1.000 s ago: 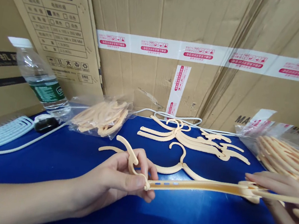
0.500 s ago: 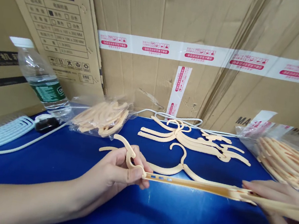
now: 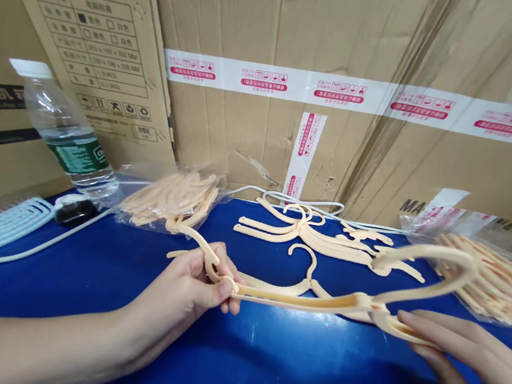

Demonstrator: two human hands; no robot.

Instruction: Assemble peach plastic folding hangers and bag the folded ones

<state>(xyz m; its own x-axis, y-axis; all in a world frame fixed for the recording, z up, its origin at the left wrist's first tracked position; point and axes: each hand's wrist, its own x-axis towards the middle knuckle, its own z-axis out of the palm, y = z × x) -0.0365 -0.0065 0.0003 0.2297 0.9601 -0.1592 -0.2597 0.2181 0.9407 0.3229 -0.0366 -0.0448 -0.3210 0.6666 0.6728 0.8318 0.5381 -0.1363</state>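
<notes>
A beige plastic folding clothes hanger [image 3: 302,301] is stretched between my two hands above the blue table. My left hand [image 3: 204,286] pinches one arm's end, where a curved end piece sticks up past the fingers. The fingers of my right hand [image 3: 466,358] close on the shorter-looking arm just past the centre joint. From that joint the hook rises to the upper right, slightly blurred. Behind it another hanger [image 3: 297,285] lies on the table, partly hidden by the held one. Farther back, several more hangers [image 3: 334,244] lie together.
Clear bags of beige hanger parts lie at the left [image 3: 169,199] and right [image 3: 492,276]. A water bottle [image 3: 68,134], a black object [image 3: 76,212] and a light-blue hairbrush [image 3: 4,223] are at the left. Cardboard boxes [image 3: 254,134] wall off the back, with a white cable [image 3: 329,210] before them.
The held hanger has turned at its centre, so its hook now shows, pointing up to the right. My left hand has shifted slightly left, and the right hand is lower on its arm.
</notes>
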